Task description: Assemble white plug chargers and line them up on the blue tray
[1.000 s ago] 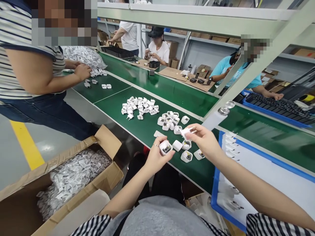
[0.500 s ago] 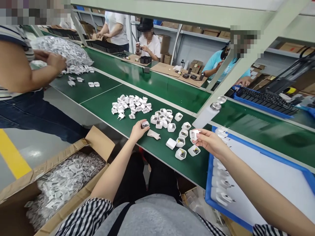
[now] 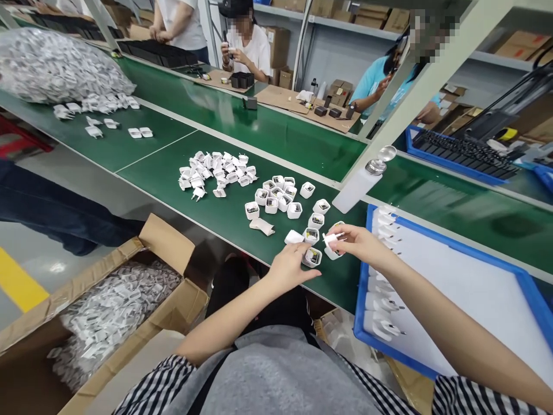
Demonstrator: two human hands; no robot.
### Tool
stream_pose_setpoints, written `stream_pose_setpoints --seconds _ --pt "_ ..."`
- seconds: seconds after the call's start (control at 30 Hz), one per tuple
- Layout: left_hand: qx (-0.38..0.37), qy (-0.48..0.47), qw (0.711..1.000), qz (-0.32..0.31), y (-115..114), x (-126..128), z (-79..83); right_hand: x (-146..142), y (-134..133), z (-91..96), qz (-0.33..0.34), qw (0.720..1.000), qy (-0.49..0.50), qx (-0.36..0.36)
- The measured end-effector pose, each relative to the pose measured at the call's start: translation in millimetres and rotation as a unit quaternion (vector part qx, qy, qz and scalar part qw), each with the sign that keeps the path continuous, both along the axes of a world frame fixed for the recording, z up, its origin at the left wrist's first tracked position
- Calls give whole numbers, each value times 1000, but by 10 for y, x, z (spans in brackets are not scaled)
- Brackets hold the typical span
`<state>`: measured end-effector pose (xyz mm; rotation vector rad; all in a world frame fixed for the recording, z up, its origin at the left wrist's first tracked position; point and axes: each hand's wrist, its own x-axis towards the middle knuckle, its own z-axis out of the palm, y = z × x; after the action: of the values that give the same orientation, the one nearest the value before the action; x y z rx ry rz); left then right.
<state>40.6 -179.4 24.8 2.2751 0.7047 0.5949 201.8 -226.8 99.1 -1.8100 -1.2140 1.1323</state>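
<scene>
My left hand (image 3: pixel 290 267) has its thumb and fingers apart beside an open white charger housing (image 3: pixel 311 257) with electronics inside; I cannot tell if they touch. A closed-looking white housing (image 3: pixel 294 237) lies just beyond the fingers. Between the fingertips of my right hand (image 3: pixel 360 243) is a white plug cover (image 3: pixel 330 239), its pins pointing right. Below it, partly hidden, sits another open housing (image 3: pixel 333 252). More filled housings (image 3: pixel 276 196) are clustered ahead on the green bench (image 3: pixel 159 173), next to a crumpled pale wrapper-like piece (image 3: pixel 262 226).
A heap of white plug covers (image 3: pixel 216 170) lies to the left, with a big clear bag of parts (image 3: pixel 56 66) further off. A pump bottle (image 3: pixel 358 187) stands before the blue-rimmed tray (image 3: pixel 360 314). A carton (image 3: pixel 168 245) sits low left. Several people work across the bench.
My left hand has left a housing near the wrapper-like piece and moved right to the nearer housings. My right hand, still holding the plug cover, is slightly lower. The co-worker's arms left view.
</scene>
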Motion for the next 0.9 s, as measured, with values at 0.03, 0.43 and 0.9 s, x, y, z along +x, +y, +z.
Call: stream_pose_setpoints --seconds 0.03,0.43,0.9 --pt "-9 12 1000 13 -51 65 -15 -1 -3 -32 17 1000 -25 3" --pt "-165 -68 984 -6 -35 106 -148 -54 -78 -170 60 981 -185 11" --pt "-256 -105 961 -8 24 83 -300 -17 -96 -103 -8 998 48 -40"
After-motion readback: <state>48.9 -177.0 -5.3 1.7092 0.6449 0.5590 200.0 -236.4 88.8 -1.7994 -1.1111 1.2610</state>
